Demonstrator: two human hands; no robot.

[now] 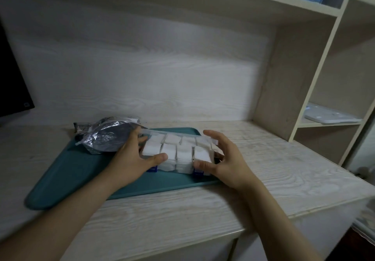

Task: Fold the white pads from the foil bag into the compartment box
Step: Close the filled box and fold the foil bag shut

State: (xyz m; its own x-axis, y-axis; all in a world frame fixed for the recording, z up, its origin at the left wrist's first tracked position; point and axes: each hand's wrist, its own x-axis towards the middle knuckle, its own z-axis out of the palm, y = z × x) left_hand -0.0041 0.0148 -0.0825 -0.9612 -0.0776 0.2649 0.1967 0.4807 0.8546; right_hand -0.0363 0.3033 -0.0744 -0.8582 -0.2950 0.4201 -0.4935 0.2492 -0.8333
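Observation:
A clear compartment box [183,166] sits on a teal tray [67,171], its cells packed with folded white pads [183,151]. My left hand [132,157] holds the box's left end, thumb lying across the front and fingers behind. My right hand [219,159] holds the right end, thumb on the front corner and fingers spread over the far side. A crumpled silver foil bag [107,136] lies on the tray's back left, just behind my left hand.
The tray rests on a pale wood-grain desk [263,169]. A dark monitor [12,82] stands at the far left. Shelving [316,78] rises on the right, with a flat white device [330,115] on its lower shelf.

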